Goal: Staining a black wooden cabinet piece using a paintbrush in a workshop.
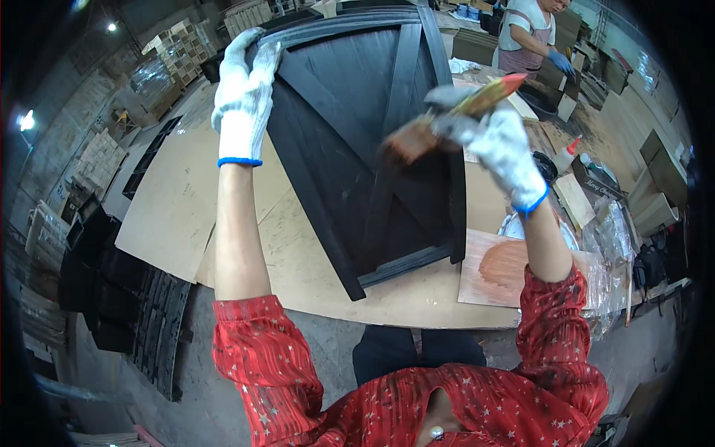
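A dark, black-finished wooden door panel with crossing slats stands tilted in front of me, its lower end above the worktable. My left hand, in a white knit glove with a blue cuff, grips the panel's upper left edge. In my right hand, gloved the same way, is a paintbrush with reddish-brown bristles and a red-tipped handle. The brush is blurred, with its bristles over the panel's right part; whether they touch it I cannot tell.
Cardboard-like sheets cover the worktable. A brown-stained board, a red-capped bottle and clear plastic wrap lie at the right. Across the table stands a co-worker in blue gloves. Black slatted pieces stand at the left.
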The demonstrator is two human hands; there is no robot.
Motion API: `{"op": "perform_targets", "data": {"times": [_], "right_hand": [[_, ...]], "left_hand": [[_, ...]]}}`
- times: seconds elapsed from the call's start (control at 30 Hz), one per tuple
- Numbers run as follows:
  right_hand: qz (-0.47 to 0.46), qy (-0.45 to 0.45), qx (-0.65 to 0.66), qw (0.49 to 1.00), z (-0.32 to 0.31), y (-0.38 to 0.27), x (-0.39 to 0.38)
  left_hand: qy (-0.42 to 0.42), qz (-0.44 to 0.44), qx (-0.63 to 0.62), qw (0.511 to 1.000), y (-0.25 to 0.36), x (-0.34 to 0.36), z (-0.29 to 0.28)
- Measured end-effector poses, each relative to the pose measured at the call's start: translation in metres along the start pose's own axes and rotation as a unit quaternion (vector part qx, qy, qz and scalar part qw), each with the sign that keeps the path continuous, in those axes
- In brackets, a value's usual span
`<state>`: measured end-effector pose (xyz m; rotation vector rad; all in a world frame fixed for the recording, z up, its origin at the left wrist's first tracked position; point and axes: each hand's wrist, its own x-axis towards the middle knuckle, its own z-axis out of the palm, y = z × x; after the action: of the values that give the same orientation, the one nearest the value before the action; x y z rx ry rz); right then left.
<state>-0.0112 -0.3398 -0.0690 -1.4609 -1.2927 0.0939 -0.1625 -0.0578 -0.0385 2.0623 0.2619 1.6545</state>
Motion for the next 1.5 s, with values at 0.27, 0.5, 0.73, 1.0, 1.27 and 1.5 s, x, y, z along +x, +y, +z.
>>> {"op": "perform_targets", "data": {"times": [0.27, 0.5, 0.73, 1.0, 1.27, 1.5], "right_hand": [[0.004, -0.051, 0.114, 0.992, -0.009, -0.023, 0.009], [-0.020, 0.086, -0.009, 0.996, -0.065, -0.012, 0.069], [-0.298, -0.042, 0.140, 0.943, -0.050, -0.026, 0.058], [-0.256, -0.211, 0.007, 0.943, -0.016, -0.041, -0.015], [0.141, -0.414, -0.014, 0.899, -0.026, -0.011, -0.004], [0.129, -0.487, 0.109, 0.857, -0.010, 0.032, 0.057]], "left_hand": [[-0.010, -0.019, 0.007, 1.000, 0.008, -0.006, -0.004], [-0.006, -0.045, -0.104, 0.994, 0.034, -0.016, -0.001], [-0.001, -0.042, -0.102, 0.994, 0.029, -0.018, -0.005], [-0.010, 0.012, 0.064, 0.998, 0.005, -0.001, -0.001], [-0.067, -0.083, 0.132, 0.986, -0.028, 0.016, 0.005], [-0.049, -0.057, 0.129, 0.989, -0.034, 0.017, 0.016]]}}
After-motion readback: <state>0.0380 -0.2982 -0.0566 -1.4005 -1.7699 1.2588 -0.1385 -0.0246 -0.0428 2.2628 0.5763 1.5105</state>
